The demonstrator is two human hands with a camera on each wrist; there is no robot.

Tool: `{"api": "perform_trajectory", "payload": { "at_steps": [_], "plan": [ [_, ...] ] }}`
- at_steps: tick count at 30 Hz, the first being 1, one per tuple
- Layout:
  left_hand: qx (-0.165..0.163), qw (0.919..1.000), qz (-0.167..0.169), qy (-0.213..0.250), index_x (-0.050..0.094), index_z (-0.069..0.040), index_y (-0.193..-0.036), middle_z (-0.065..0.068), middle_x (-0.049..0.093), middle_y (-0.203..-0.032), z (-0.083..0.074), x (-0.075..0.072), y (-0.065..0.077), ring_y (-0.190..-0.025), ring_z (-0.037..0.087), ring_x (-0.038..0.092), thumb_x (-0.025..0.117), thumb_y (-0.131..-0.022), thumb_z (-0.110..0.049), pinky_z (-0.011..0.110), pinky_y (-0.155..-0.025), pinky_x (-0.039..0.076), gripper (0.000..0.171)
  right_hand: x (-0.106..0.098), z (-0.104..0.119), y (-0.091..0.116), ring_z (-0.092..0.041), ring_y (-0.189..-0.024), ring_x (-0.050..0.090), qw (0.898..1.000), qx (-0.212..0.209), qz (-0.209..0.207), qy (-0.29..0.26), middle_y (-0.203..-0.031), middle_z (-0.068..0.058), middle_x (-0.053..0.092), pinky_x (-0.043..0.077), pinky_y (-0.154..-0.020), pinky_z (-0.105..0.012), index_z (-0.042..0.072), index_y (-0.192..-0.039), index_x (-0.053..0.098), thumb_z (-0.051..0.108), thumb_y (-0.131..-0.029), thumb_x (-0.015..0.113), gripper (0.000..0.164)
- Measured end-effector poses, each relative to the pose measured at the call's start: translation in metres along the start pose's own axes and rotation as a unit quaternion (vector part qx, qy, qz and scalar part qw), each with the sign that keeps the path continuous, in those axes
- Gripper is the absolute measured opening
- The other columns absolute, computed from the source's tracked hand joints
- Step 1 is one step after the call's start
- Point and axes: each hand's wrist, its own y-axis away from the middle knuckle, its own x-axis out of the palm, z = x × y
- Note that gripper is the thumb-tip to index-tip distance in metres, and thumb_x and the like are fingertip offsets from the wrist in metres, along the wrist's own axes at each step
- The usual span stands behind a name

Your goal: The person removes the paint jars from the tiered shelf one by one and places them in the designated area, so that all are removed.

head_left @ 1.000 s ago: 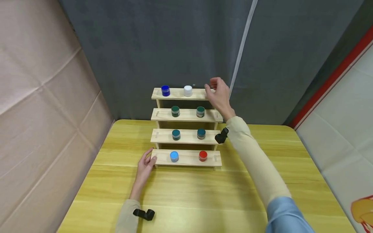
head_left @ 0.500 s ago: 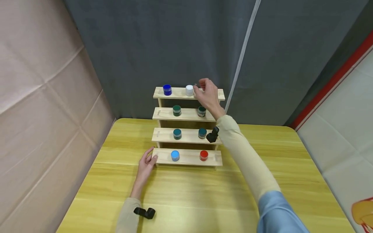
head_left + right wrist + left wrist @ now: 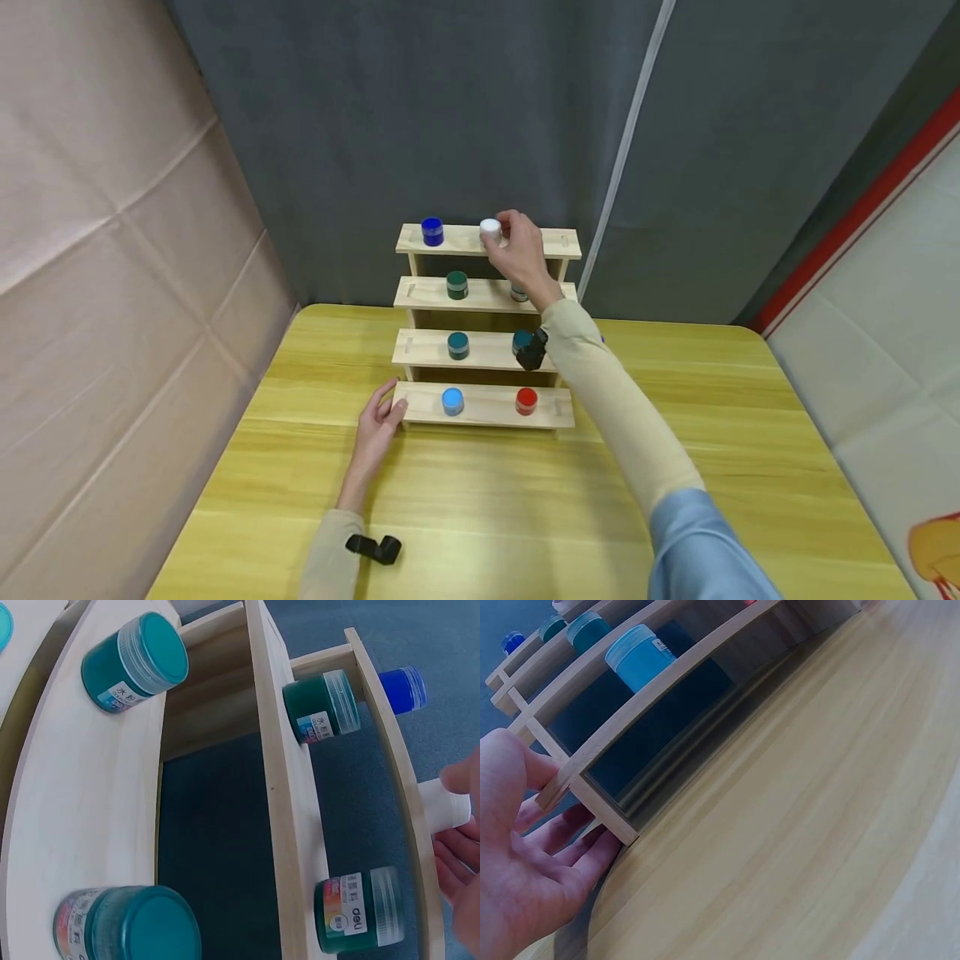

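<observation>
A four-step wooden rack (image 3: 487,406) stands on the table with two paint jars on each step. My right hand (image 3: 521,252) pinches the white paint jar (image 3: 490,227) on the top step, thumb at its front and fingers behind. The right wrist view shows the thumb on the lid of this white jar (image 3: 442,806). To its left sits a dark blue jar (image 3: 432,232). My left hand (image 3: 375,421) holds the lowest step's left end, thumb over the board. In the left wrist view, fingers of this hand (image 3: 536,870) lie beneath the board, by the leg.
Green jars (image 3: 457,285) fill the second step, one partly behind my right wrist. Teal jars (image 3: 458,345) stand on the third. A light blue jar (image 3: 452,401) and a red jar (image 3: 527,401) share the lowest step. A grey curtain (image 3: 420,108) hangs behind the table (image 3: 480,508).
My right hand has moved left along the top step, and its thumb and fingers have come round the white jar. The left hand stays at the rack's end.
</observation>
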Motion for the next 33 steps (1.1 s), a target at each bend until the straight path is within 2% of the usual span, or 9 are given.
{"api": "perform_trajectory", "payload": {
  "at_steps": [8, 12, 18, 25, 31, 33],
  "plan": [
    [-0.001, 1.0000, -0.009, 0.004, 0.044, -0.017, -0.152, 0.026, 0.059, -0.140, 0.001, 0.001, 0.001, -0.090, 0.003, 0.066, 0.057, -0.104, -0.012, 0.016, -0.082, 0.051, 0.051, 0.000, 0.004, 0.001, -0.032, -0.107, 0.060, 1.000, -0.003, 0.008, -0.012, -0.117, -0.022, 0.064, 0.048, -0.098, -0.042, -0.006, -0.124, 0.059, 0.016, -0.097, 0.066, 0.035],
    [0.001, 1.0000, -0.008, 0.005, 0.044, -0.017, -0.152, 0.026, 0.060, -0.138, 0.002, 0.000, 0.002, -0.084, 0.004, 0.065, 0.056, -0.104, -0.011, 0.017, -0.079, 0.051, 0.051, -0.002, 0.004, 0.003, -0.031, -0.107, 0.060, 1.000, -0.003, 0.002, -0.020, -0.118, -0.021, 0.063, 0.049, -0.098, -0.041, -0.005, -0.125, 0.058, 0.014, -0.098, 0.065, 0.034],
    [0.001, 0.9999, -0.013, 0.001, 0.045, -0.018, -0.152, 0.025, 0.063, -0.133, 0.002, -0.001, 0.002, -0.073, 0.006, 0.060, 0.057, -0.104, -0.012, 0.018, -0.076, 0.050, 0.050, -0.008, -0.002, 0.004, -0.032, -0.108, 0.062, 1.000, -0.015, -0.018, -0.018, -0.117, -0.022, 0.062, 0.050, -0.097, -0.041, -0.006, -0.125, 0.059, 0.014, -0.098, 0.065, 0.034],
    [-0.001, 0.9999, -0.012, -0.005, 0.044, -0.016, -0.153, 0.025, 0.064, -0.132, 0.002, -0.002, 0.000, -0.078, 0.004, 0.062, 0.058, -0.104, -0.014, 0.018, -0.077, 0.050, 0.051, -0.018, -0.010, 0.006, -0.034, -0.106, 0.063, 0.999, -0.016, -0.046, -0.001, -0.116, -0.023, 0.063, 0.051, -0.096, -0.043, -0.006, -0.124, 0.059, 0.013, -0.098, 0.065, 0.033],
    [-0.008, 0.9999, -0.011, -0.005, 0.044, -0.017, -0.153, 0.022, 0.067, -0.126, 0.000, -0.004, 0.000, -0.069, 0.008, 0.058, 0.057, -0.104, -0.015, 0.020, -0.074, 0.049, 0.050, -0.025, -0.017, 0.007, -0.036, -0.106, 0.062, 0.998, -0.016, -0.065, 0.004, -0.115, -0.025, 0.063, 0.050, -0.096, -0.045, -0.007, -0.123, 0.059, 0.012, -0.098, 0.065, 0.033],
    [-0.007, 0.9999, -0.011, -0.003, 0.044, -0.017, -0.152, 0.022, 0.066, -0.127, 0.000, -0.004, 0.000, -0.072, 0.007, 0.060, 0.057, -0.104, -0.015, 0.019, -0.076, 0.050, 0.050, -0.028, -0.019, 0.007, -0.036, -0.106, 0.062, 0.997, -0.017, -0.070, 0.006, -0.115, -0.025, 0.063, 0.050, -0.096, -0.045, -0.007, -0.123, 0.059, 0.012, -0.097, 0.065, 0.033]
  ]
}}
